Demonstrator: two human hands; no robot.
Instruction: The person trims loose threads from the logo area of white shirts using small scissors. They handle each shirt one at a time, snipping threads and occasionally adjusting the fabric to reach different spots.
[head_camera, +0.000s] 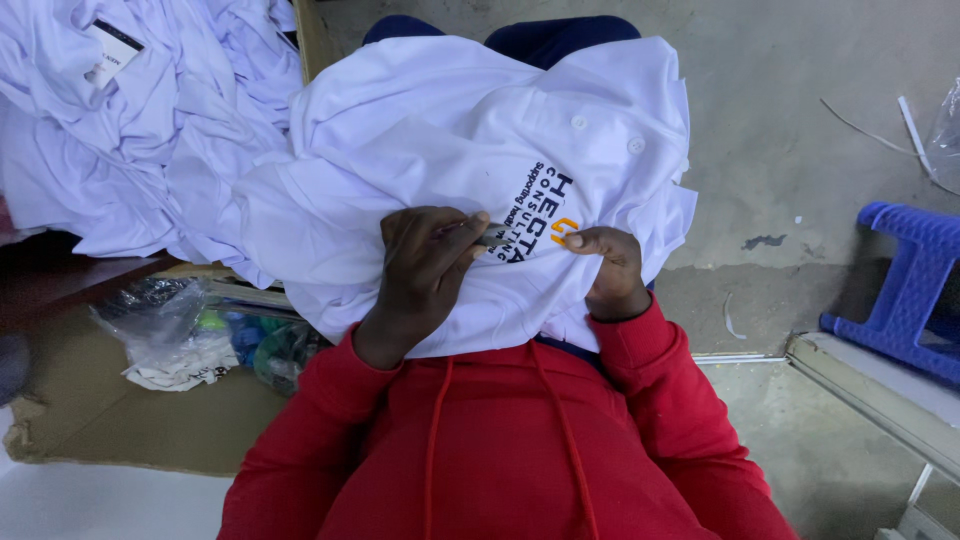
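Observation:
A white polo shirt (440, 130) with two buttons and a dark and orange print lies over my lap, above my red hooded top. My left hand (420, 270) rests on the shirt beside the print, its fingers closed on a thin metal tool (488, 236) whose tip points at the lettering. My right hand (612, 272) pinches the shirt fabric just right of the print, thumb and forefinger on the cloth near the orange mark. What kind of tool it is cannot be made out.
A heap of more white shirts (130, 120) lies on a surface at the upper left. Crumpled plastic bags (175, 340) sit on the floor below it. A blue plastic stool (915, 290) stands at the right on the concrete floor (790, 130).

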